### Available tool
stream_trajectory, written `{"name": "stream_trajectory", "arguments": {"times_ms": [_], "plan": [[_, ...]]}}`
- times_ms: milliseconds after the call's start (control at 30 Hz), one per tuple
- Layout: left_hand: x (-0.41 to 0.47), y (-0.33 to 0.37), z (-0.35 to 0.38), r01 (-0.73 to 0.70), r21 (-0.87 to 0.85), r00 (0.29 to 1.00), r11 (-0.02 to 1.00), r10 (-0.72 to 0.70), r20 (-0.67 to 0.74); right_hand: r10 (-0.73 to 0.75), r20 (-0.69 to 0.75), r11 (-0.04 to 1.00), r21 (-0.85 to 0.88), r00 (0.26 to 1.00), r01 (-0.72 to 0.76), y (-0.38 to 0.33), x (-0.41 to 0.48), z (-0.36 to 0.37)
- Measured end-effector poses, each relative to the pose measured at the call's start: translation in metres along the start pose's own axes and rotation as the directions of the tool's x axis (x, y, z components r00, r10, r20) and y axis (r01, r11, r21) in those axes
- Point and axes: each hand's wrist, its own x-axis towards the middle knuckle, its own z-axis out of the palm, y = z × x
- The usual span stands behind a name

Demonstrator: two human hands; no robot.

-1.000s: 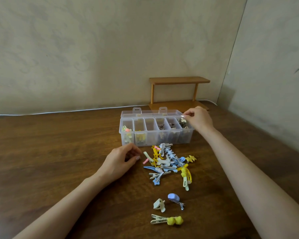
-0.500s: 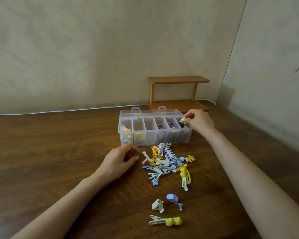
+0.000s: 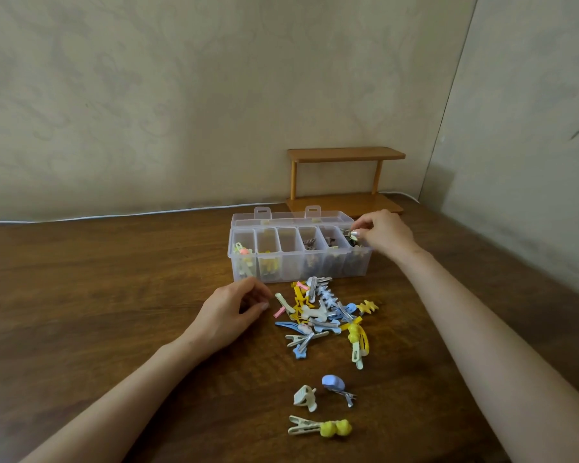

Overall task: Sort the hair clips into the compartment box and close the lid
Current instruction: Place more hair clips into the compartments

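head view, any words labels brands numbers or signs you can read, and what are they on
No text can be read anywhere in this view.
box: clear plastic, no label or brand shows.
clips: no print can be made out; any marks are too small to tell.
shelf, wall, table: plain, no writing.

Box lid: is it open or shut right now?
Open. The lid lies folded back behind the compartment box, latch tabs pointing up, every compartment exposed; the right hand pinches a hair clip over the rightmost one.
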Motion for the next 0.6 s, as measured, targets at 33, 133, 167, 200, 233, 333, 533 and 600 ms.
{"name": "stream_trajectory", "arguments": {"times_ms": [33,133,167,200,233,333,533,600], "plan": [[-0.0002,-0.0002,-0.0002,-0.002,0.000,1.000,1.000,0.002,0.001,0.008,-0.043,1.000,-0.023,0.999,-0.009,-0.0024,-0.0012,0.0008],[-0.0003,0.0003,-0.0006,-0.005,0.004,1.000,1.000,0.005,0.003,0.004,-0.080,0.996,-0.083,0.997,-0.011,-0.0057,-0.0042,0.0003],[-0.0003,0.0005,-0.0005,-0.005,0.004,1.000,1.000,0.005,0.002,0.001,-0.056,0.995,-0.096,0.998,-0.006,-0.0055,-0.0046,-0.0018],[-0.0001,0.0007,-0.0003,-0.004,0.004,1.000,1.000,0.004,0.003,0.003,-0.031,0.996,-0.094,1.000,-0.006,-0.0051,-0.0044,-0.0042],[-0.0002,0.0009,-0.0003,-0.004,0.004,1.000,1.000,0.004,0.003,0.007,-0.016,0.996,-0.091,1.000,-0.009,-0.0045,-0.0040,-0.0061],[-0.0005,0.0015,-0.0009,-0.005,0.007,1.000,1.000,0.005,0.003,-0.001,-0.013,0.992,-0.128,1.000,-0.001,-0.0033,-0.0046,-0.0054],[-0.0004,0.0014,-0.0010,0.000,0.005,1.000,1.000,0.000,0.006,0.028,0.046,0.995,-0.101,0.999,-0.023,-0.0058,-0.0055,-0.0062],[-0.0002,0.0016,-0.0009,-0.002,0.001,1.000,1.000,0.002,0.012,-0.009,-0.029,0.986,-0.167,1.000,0.004,-0.0077,-0.0083,-0.0013]]}}
